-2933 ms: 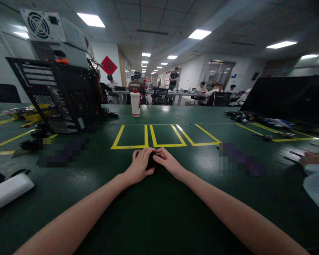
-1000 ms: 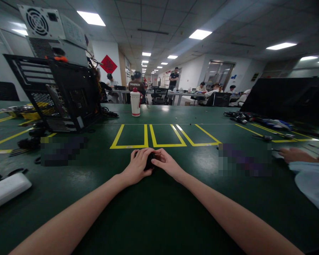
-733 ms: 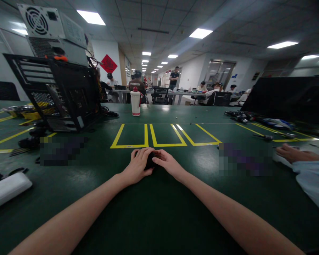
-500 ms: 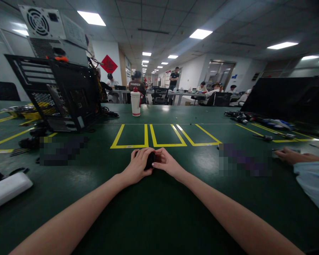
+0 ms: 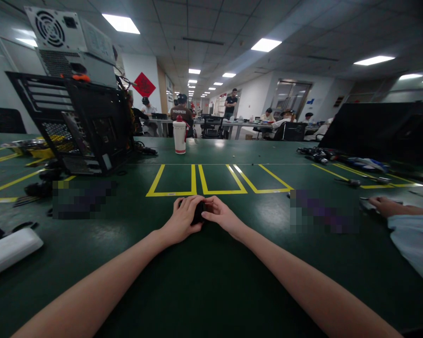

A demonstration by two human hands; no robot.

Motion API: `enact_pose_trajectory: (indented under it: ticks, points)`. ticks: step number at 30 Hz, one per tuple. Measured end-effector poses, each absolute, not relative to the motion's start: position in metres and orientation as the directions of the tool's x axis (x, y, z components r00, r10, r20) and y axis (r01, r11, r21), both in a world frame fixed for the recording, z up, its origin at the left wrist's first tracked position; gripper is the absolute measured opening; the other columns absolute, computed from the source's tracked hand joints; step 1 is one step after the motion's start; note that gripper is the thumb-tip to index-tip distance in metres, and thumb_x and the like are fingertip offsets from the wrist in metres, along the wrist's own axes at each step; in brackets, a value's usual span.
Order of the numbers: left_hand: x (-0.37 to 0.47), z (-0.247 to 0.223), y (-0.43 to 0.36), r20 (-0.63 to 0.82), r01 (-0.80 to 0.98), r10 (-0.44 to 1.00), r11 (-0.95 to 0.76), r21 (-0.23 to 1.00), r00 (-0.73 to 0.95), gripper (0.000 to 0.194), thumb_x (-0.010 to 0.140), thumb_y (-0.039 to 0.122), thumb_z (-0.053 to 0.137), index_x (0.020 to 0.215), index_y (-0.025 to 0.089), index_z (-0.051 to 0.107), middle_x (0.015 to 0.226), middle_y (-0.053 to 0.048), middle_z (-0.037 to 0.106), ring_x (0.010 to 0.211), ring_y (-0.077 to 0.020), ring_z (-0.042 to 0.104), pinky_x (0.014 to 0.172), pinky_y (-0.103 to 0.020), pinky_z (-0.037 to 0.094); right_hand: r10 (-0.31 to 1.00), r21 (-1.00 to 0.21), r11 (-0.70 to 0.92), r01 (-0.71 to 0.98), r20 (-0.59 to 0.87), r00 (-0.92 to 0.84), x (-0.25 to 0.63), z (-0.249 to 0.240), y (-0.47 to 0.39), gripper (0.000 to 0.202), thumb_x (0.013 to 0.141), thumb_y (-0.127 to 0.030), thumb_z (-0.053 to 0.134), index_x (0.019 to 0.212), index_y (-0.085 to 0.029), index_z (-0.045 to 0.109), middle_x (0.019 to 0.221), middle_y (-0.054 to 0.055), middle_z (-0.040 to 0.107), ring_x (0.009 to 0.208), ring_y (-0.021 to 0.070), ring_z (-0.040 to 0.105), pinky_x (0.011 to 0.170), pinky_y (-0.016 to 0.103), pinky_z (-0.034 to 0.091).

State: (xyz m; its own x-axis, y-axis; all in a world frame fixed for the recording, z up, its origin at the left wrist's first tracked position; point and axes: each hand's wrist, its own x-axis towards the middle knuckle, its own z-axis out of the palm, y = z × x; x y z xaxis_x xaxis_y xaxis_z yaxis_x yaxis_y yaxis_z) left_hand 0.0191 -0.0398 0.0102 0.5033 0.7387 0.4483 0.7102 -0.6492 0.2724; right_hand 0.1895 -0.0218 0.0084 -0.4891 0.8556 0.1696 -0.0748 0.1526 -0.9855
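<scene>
A small black object (image 5: 199,214) sits between my two hands on the dark green table (image 5: 211,281), mostly covered by fingers. My left hand (image 5: 185,217) is wrapped over its top and left side. From the right, my right hand (image 5: 221,216) grips its side with bent fingers and thumb. What the object is cannot be made out. Just beyond my hands, yellow tape outlines (image 5: 172,193) mark the table top.
A white bottle (image 5: 180,137) with a red lid stands behind the tape. At left are a black computer case (image 5: 105,126), cables and a white object (image 5: 12,251). A person's hand (image 5: 391,206) in a light blue sleeve is at right, near a large black object (image 5: 380,131).
The other person's hand at the right has shifted slightly. My hands and the black object show almost no movement.
</scene>
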Motion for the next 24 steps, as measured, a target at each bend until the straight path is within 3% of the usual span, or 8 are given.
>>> enact_pose_trajectory:
  ticks: [7, 12, 18, 24]
  points:
    - [0.0199, 0.0086, -0.0386, 0.464, 0.708, 0.730, -0.655, 0.264, 0.502, 0.061, 0.072, 0.019, 0.056, 0.123, 0.024, 0.024, 0.124, -0.008, 0.040, 0.116, -0.0247, 0.036, 0.097, -0.046, 0.019, 0.881, -0.977, 0.204, -0.059, 0.210, -0.425, 0.1849, 0.0062, -0.0212, 0.023, 0.073, -0.033, 0.057, 0.092, -0.022, 0.050, 0.090, 0.000, 0.056, 0.092, 0.0150, 0.053, 0.087, 0.034, 0.039]
    - [0.0190, 0.0098, -0.0398, 0.449, 0.706, 0.733, -0.655, 0.267, 0.510, 0.062, 0.073, 0.020, 0.055, 0.125, 0.023, 0.022, 0.125, -0.008, 0.038, 0.116, -0.0249, 0.035, 0.098, -0.046, 0.018, 0.892, -0.988, 0.154, -0.016, 0.146, -0.428, 0.1863, 0.0054, -0.0186, 0.029, 0.073, -0.032, 0.058, 0.099, -0.020, 0.052, 0.102, 0.004, 0.055, 0.100, 0.0166, 0.050, 0.091, 0.036, 0.037]
    - [0.0191, 0.0103, -0.0400, 0.447, 0.709, 0.736, -0.653, 0.268, 0.509, 0.061, 0.073, 0.020, 0.055, 0.124, 0.022, 0.023, 0.124, -0.008, 0.039, 0.116, -0.0242, 0.035, 0.099, -0.046, 0.018, 0.845, -0.986, 0.146, -0.085, 0.169, -0.508, 0.1898, 0.0078, -0.0203, 0.033, 0.067, -0.024, 0.065, 0.096, -0.023, 0.049, 0.099, 0.001, 0.054, 0.098, 0.0161, 0.052, 0.088, 0.035, 0.040]
    - [0.0190, 0.0127, -0.0414, 0.436, 0.707, 0.744, -0.648, 0.284, 0.507, 0.062, 0.073, 0.021, 0.056, 0.125, 0.023, 0.022, 0.125, -0.008, 0.038, 0.117, -0.0240, 0.034, 0.099, -0.046, 0.017, 0.882, -0.983, 0.180, -0.025, 0.173, -0.437, 0.1871, 0.0138, -0.0259, 0.022, 0.075, -0.032, 0.055, 0.094, -0.022, 0.051, 0.094, 0.001, 0.055, 0.096, 0.0163, 0.052, 0.088, 0.036, 0.039]
